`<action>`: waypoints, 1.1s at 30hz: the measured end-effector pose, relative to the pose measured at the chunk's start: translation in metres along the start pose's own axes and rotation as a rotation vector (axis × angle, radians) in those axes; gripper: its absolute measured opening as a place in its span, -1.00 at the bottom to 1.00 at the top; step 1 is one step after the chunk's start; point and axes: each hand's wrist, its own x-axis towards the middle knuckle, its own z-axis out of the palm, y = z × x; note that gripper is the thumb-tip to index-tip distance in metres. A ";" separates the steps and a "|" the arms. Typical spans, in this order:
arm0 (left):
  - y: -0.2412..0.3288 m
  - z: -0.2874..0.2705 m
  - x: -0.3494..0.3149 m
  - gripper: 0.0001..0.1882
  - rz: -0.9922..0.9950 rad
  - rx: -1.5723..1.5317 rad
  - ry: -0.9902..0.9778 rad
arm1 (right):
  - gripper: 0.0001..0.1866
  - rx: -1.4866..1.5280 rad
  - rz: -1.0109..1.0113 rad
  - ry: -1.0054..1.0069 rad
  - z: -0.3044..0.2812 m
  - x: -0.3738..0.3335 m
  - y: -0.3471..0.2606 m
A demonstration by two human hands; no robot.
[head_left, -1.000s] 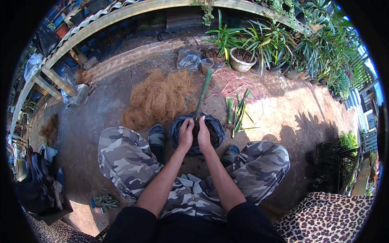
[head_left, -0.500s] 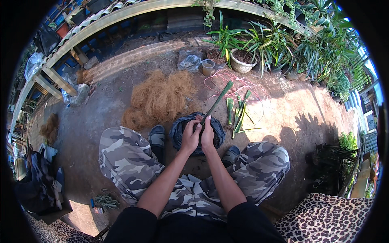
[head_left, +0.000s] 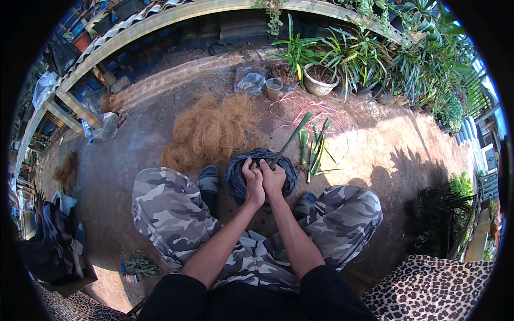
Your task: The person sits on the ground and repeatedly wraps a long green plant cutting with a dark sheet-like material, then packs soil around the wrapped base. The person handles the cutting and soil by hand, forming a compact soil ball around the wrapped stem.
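Ground [head_left: 110, 176]: bears a brown fibre pile [head_left: 211, 125]. Black plastic bag [head_left: 289, 181]: just beside the pile. Green leaf [head_left: 293, 138]: slanting up above the bag, lower end in the right grip [head_left: 273, 181], which is closed around it. Left grip [head_left: 254, 182]: curled beside the right; cannot tell whether it holds anything.
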 end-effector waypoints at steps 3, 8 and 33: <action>0.009 -0.008 0.010 -0.33 -0.037 -0.077 -0.001 | -0.66 0.176 0.041 -0.152 -0.002 0.002 -0.003; 0.028 -0.019 0.036 -0.29 -0.198 -0.352 0.170 | -0.62 0.389 0.004 -0.553 -0.017 0.003 -0.012; 0.029 -0.020 0.034 -0.45 -0.336 -0.470 0.149 | -0.67 0.695 -0.024 -0.559 -0.007 0.002 -0.006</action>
